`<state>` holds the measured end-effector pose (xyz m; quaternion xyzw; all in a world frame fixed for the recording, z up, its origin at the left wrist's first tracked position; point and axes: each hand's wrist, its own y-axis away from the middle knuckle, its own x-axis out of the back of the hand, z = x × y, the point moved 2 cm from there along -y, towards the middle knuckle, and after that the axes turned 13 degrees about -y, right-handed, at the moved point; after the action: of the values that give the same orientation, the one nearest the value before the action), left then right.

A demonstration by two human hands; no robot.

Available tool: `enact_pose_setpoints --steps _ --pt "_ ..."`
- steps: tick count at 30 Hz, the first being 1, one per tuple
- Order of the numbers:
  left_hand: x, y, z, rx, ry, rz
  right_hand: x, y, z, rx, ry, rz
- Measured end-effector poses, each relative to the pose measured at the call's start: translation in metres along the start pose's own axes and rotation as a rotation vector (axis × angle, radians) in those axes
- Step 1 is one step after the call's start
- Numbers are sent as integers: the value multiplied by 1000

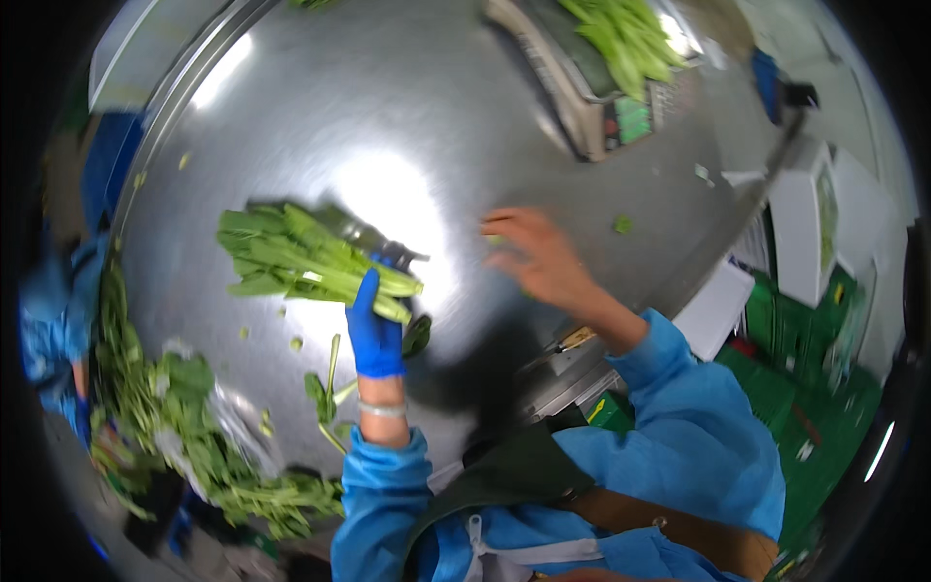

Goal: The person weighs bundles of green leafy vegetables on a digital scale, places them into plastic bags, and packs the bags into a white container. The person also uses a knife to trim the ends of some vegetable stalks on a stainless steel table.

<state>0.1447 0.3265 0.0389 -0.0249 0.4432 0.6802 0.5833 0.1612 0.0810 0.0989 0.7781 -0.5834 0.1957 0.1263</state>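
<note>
My left hand [377, 331], in a blue glove, is closed around the stem ends of a bunch of leafy greens [298, 258]. The bunch is held over the steel table [305, 131], its leaves pointing left. To the right of it, my bare right hand [542, 258] hovers above the steel with its fingers apart, blurred. A small green bit shows near those fingertips; whether they touch it is unclear. A loose dark leaf [417, 336] lies beside the glove, and a loose stalk with leaves [324, 393] sits below the bunch.
A weighing scale [593, 124] carrying more greens [629, 44] stands at the far right. A knife with a wooden handle [576, 339] lies near the table's edge. Greens and plastic [211, 429] are heaped at lower left, near another person's sleeve [76, 327]. Green crates [793, 342] stand right.
</note>
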Motion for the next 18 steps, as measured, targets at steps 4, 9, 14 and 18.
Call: enact_pose_setpoints --steps 4,9,14,18 --pt "-22 18 -25 38 -186 29 -63 2 -8 -332 -566 -173" --pt "-36 19 -26 145 -146 -271 -66 2 4 -581 -903 -116" --pt "-47 16 -36 114 -198 -104 -63 4 20 -481 -1002 -84" --pt "-71 23 -31 97 -113 -43 -53 1 16 -414 -1023 3"
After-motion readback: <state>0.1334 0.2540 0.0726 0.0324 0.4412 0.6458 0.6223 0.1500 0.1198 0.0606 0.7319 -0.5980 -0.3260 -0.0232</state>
